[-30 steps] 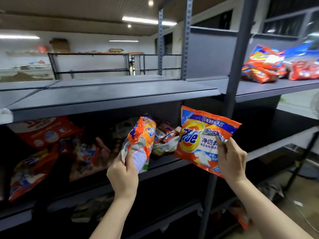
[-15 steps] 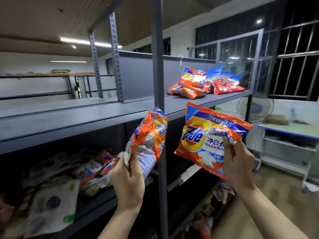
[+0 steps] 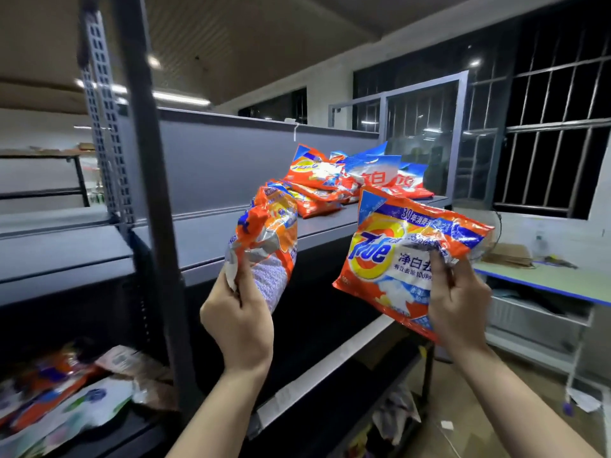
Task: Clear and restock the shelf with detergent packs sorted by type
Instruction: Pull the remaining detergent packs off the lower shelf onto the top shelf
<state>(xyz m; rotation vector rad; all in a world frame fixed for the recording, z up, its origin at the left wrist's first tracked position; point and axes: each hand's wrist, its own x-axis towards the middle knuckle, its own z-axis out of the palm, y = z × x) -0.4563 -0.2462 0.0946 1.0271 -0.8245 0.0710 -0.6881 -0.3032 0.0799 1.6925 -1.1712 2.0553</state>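
Crinkled orange plastic fills both of the person's hands at the centre of the frame. The left hand (image 3: 236,322) pinches the lower edge of a folded orange pack (image 3: 267,242), thumb and fingers bunched on the foil so the pack stands upright and half crumpled. The right hand (image 3: 458,304) grips a flat orange Tide pack (image 3: 396,256) by its right side, fingers curled into the creased film, with the printed front facing the viewer and tilted down to the left.

Just behind the two packs, centre right, runs the grey upper shelf (image 3: 211,233). On it, toward its far end, lies a sorted heap (image 3: 350,180): orange packs in front and on the left, blue and white ones behind and on the right, touching and partly overlapping.

In the lower left corner, a dim lower shelf (image 3: 109,434) holds a loose jumble of mixed packs (image 3: 66,401), too blurred to name by type.

The likely risks come from the grips. Both holds are on thin slippery film at an edge, so a pack could slide out as it is lifted toward the heap. The dark upright post (image 3: 148,193), left of centre, stands close to the left hand and could snag its pack. Landing an orange pack on the blue ones would undo the sorting.
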